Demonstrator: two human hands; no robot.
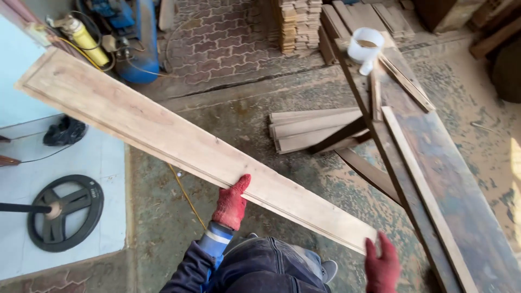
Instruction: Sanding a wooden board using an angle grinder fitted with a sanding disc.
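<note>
A long pale wooden board (163,130) with a routed border runs from the upper left down to the lower right, held off the floor. My left hand (232,203), in a red glove, grips its near edge about two thirds along. My right hand (381,266), also red-gloved, holds the board's lower right end. My dark trousers and a grey shoe show below the board.
A long dark workbench (450,201) carries thin wooden strips (418,179) and a white cup (365,48). Stacked boards (309,130) lie on the floor beside it. A blue compressor (138,38), a yellow cylinder, a black wheel (65,211) and stacked wood pieces (297,24) are around.
</note>
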